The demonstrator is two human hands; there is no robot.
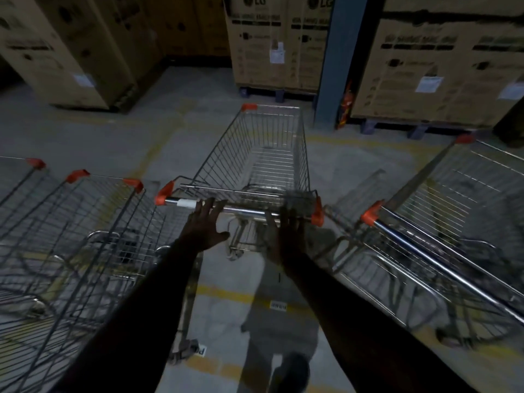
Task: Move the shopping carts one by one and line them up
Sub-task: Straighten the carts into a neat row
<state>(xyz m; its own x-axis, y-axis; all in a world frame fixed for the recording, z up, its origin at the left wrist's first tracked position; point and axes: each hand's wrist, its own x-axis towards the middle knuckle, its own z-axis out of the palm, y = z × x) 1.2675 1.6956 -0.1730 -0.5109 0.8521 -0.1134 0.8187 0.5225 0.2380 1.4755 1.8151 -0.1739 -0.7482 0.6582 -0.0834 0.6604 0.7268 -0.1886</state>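
A wire shopping cart (263, 154) with orange corner caps stands straight ahead, its chrome handle bar (241, 209) nearest me. My left hand (205, 225) has its fingers spread, the fingertips touching the bar left of its middle. My right hand (286, 231) reaches to the bar's right part with straight fingers; it is blurred. Neither hand grips the bar. On the left stand several nested carts (71, 236). Another cart (442, 222) with a blue-tinted handle stands angled on the right.
Tall cardboard appliance boxes (272, 43) on pallets line the back, with more at left (71, 49) and right (436, 66). A grey pillar (337, 58) with a red fire extinguisher (344, 106) stands behind the middle cart. Yellow lines mark the concrete floor (158, 117).
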